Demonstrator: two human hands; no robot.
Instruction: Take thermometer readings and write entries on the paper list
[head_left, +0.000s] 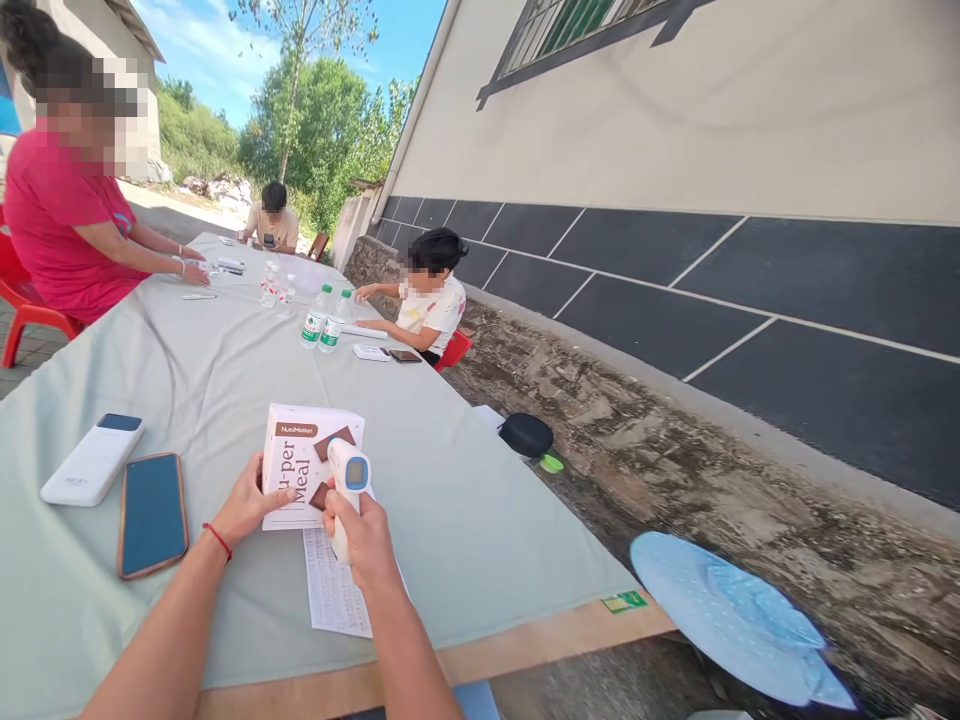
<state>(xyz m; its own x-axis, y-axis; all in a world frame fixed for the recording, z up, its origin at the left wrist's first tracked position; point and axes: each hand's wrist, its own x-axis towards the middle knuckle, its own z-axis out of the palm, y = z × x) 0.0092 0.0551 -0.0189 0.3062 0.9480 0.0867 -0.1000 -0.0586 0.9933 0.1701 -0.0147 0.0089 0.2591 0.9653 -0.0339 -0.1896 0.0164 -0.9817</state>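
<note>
Gripping a white NutriMotion box [306,462] by its left edge, the left hand [249,502] lays its thumb across the printed front while its fingers go round the side and out of sight. A red cord bracelet [217,542] circles that wrist. The right hand [364,540] is curled around the handle of a white infrared thermometer [352,474], whose blue-rimmed display faces back toward the wearer. The thermometer overlaps the box's right part in this view; whether the two touch cannot be told. The box is over the near part of the table, its brown chocolate pictures and lettering partly covered by the thumb and the thermometer. Whether its bottom meets the pale green tablecloth [247,400] is unclear.

Beneath the hands lies a sheet of paper [334,598] with rows of small writing, partly hidden by the right hand and forearm. To the left, a smartphone [154,515] with an orange-brown edge lies near a white power bank [94,462]. Farther along stand two green-capped water bottles [322,320], side by side. Three other people sit around the table: one in pink [64,225] at left, one at the far end [274,228], one in a patterned white top [444,305] at right.
</note>
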